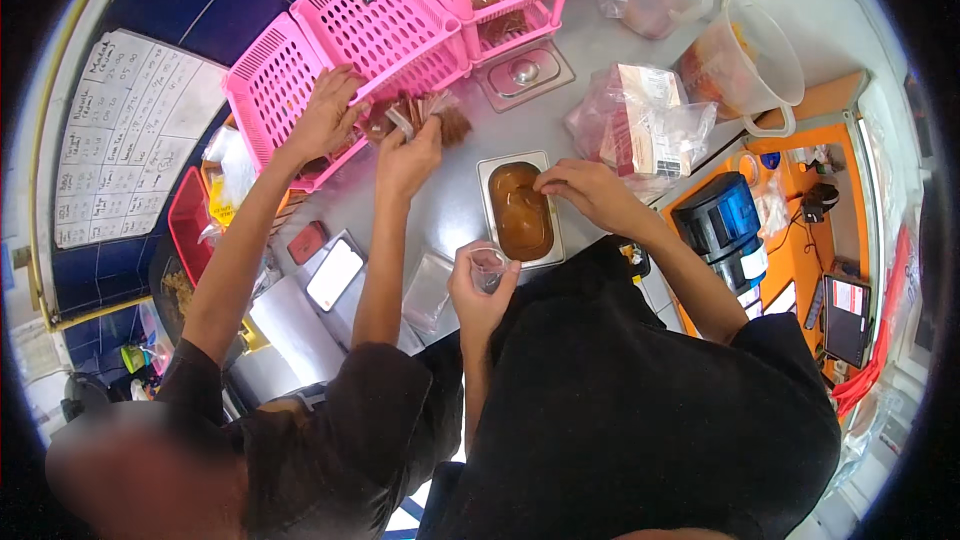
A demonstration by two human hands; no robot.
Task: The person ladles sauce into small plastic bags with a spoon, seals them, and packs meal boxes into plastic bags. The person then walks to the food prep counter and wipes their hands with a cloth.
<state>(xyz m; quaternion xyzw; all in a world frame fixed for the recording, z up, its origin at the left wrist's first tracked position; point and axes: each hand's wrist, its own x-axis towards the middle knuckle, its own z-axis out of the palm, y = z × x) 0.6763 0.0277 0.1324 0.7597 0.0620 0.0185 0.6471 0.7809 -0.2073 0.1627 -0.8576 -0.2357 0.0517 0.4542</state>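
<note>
A rectangular steel pan [558, 240] of glossy brown sauce stands on the metal counter before me. My left hand [484, 289] holds a small clear plastic cup [489, 262] upright beside the pan's near left corner. Over the pan's right rim, my right hand [589, 191] reaches in with its fingertips pinched together at the sauce [521, 221]. Whether those fingers grip a utensil is hidden. A stack of flat clear plastic bags [429, 291] lies to the left of the cup.
At left a co-worker's hands [409, 154] hold small brown-filled packets beside pink plastic baskets [379, 30]. A phone [334, 275] lies near the co-worker's arms. Behind the pan are a steel lid [525, 73], plastic-wrapped packages [645, 124] and a translucent jug [757, 64].
</note>
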